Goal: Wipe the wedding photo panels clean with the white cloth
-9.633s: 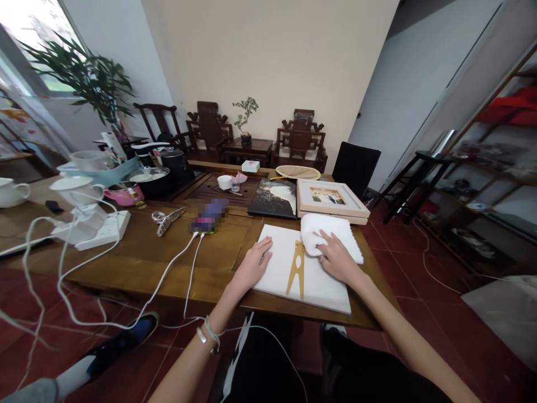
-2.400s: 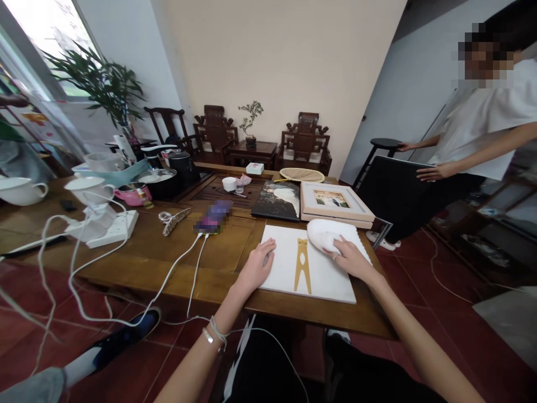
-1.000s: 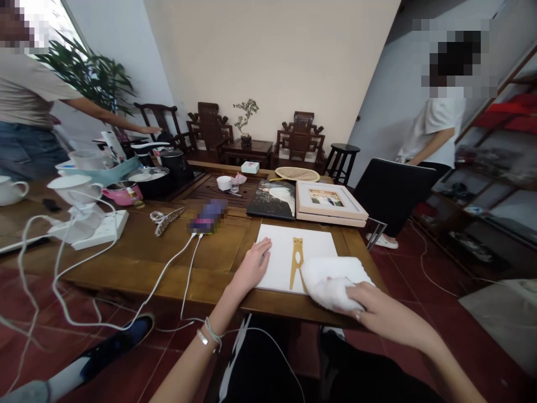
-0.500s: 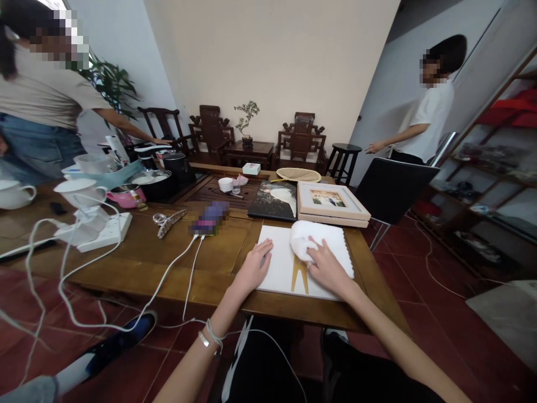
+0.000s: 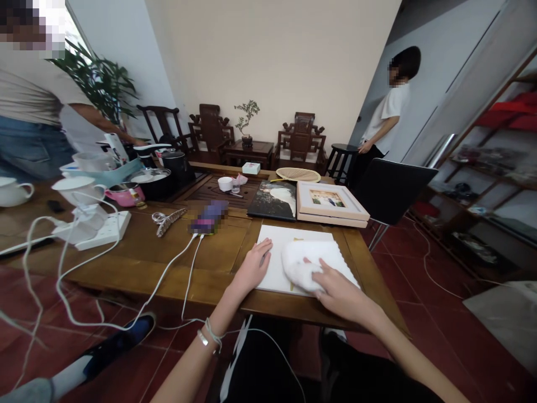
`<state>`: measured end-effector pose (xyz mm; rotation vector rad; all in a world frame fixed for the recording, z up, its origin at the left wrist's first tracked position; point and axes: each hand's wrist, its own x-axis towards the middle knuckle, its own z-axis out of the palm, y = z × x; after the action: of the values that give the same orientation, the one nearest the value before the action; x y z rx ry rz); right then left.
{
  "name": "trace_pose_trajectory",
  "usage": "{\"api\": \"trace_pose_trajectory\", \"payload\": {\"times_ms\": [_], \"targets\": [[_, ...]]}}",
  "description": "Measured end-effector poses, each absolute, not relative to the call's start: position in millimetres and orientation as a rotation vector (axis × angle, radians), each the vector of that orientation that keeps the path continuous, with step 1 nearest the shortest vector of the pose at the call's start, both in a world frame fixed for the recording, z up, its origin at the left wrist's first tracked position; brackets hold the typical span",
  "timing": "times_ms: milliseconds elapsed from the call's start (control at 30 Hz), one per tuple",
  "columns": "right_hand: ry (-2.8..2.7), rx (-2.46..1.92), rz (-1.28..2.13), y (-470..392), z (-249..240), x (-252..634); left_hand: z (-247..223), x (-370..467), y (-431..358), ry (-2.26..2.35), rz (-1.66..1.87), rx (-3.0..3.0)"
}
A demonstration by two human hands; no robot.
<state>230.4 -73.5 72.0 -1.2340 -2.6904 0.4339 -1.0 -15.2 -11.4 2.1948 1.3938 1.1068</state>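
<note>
The left hand [image 5: 255, 266] lies flat, fingers loosely extended, on the left edge of a white board [image 5: 271, 274] at the bench's [image 5: 176, 271] near edge. Apart from it, the right hand [image 5: 339, 291] is closed on a bunched part of a white cloth [image 5: 319, 252], which lies over the right part of the board. Under the cloth is a gold-coloured piece [image 5: 298, 239], mostly covered, with only small parts showing at its two ends.

To the left are a blurred-out phone [image 5: 210, 217] with white cables, a clear hair clip [image 5: 170, 221] and a white power strip [image 5: 107, 230]. Beyond the board, a dark picture panel [image 5: 272, 200] sits beside a framed photo [image 5: 328, 198]. Farther back are a woven fan [image 5: 298, 174] and a small box [image 5: 250, 168], its markings too small to read.

One person [image 5: 29, 106] stands at far left, another [image 5: 384, 120] behind the black chair [image 5: 388, 190].
</note>
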Motion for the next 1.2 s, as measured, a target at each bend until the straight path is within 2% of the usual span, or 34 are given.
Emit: {"api": "trace_pose_trajectory", "payload": {"times_ms": [200, 367, 567, 733, 1033, 1200], "targets": [[-2.517, -1.304, 0.165, -23, 49, 212, -12, -2, -15, 1.374, 1.111, 2.175], [-2.602, -1.232, 0.129, -46, 42, 206, -12, -2, -15, 1.365, 1.121, 2.177], [-2.756, -1.081, 0.391, -95, 65, 222, -12, -1, -14, 1.387, 1.105, 2.189], [-2.763, -1.184, 0.555, -83, 82, 236, -13, -2, -14, 1.366, 1.129, 2.174], [-2.546, -1.341, 0.148, 4, 56, 206, -5, -1, -16, 1.385, 1.095, 2.142], [-2.626, -1.191, 0.145, -13, 55, 186, 3, -2, -21, 1.325, 1.212, 2.077]]}}
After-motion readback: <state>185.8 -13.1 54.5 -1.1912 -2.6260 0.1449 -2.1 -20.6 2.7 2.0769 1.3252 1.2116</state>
